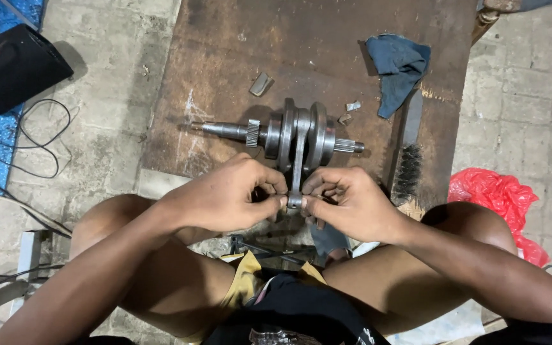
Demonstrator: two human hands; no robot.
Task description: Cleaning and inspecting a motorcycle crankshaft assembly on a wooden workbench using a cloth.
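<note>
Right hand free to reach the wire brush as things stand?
Probably yes. The brush lies on the board just beside the right hand with nothing between, but that hand first has to release the rod end.

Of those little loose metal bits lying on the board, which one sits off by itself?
The grey metal piece, left of and above the crankshaft. The other two small bits lie together right of it, near the blue rag.

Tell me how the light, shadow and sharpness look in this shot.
Head view: even, soft light on the crankshaft and wooden board, with faint sheen on the metal and no hard glare; the left hand and right hand are sharp, shading the gap beneath; wide-angle lens bends the paving at the edges.
</note>
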